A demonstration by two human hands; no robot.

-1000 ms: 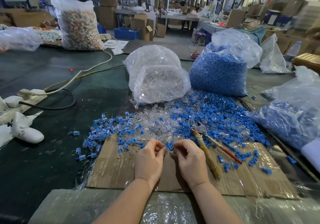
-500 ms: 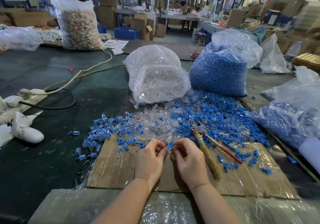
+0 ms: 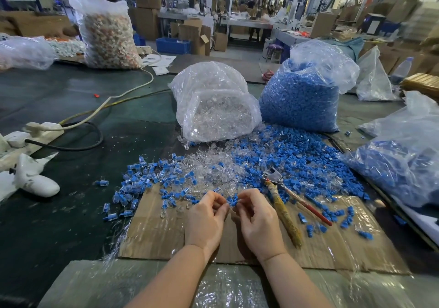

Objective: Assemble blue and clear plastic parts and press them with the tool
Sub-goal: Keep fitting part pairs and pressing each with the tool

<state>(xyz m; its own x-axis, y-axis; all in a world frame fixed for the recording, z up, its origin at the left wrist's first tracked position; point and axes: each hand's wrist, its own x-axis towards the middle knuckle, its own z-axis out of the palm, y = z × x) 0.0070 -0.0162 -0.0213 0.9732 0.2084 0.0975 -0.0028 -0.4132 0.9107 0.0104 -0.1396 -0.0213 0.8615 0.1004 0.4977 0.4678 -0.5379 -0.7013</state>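
Observation:
My left hand [image 3: 206, 219] and my right hand [image 3: 257, 222] meet over the cardboard sheet [image 3: 166, 234], fingers curled. My right hand pinches a small blue part [image 3: 234, 199]. My left fingertips pinch something small beside it; it looks like a clear part, mostly hidden. Loose blue parts [image 3: 297, 162] and clear parts [image 3: 209, 165] lie heaped just beyond my hands. Joined blue-and-clear pieces [image 3: 142, 179] are scattered to the left. The pliers-like tool [image 3: 285, 200], with one wrapped handle and one red handle, lies on the cardboard right of my right hand.
A bag of clear parts [image 3: 213, 105] and a bag of blue parts [image 3: 304, 93] stand behind the piles. Another bag with blue parts [image 3: 403, 165] lies at the right. A power strip with cables [image 3: 42, 129] and a white object [image 3: 33, 179] sit at the left.
Both hands have lifted slightly and drawn a little apart. The blue part between the fingertips now shows more plainly.

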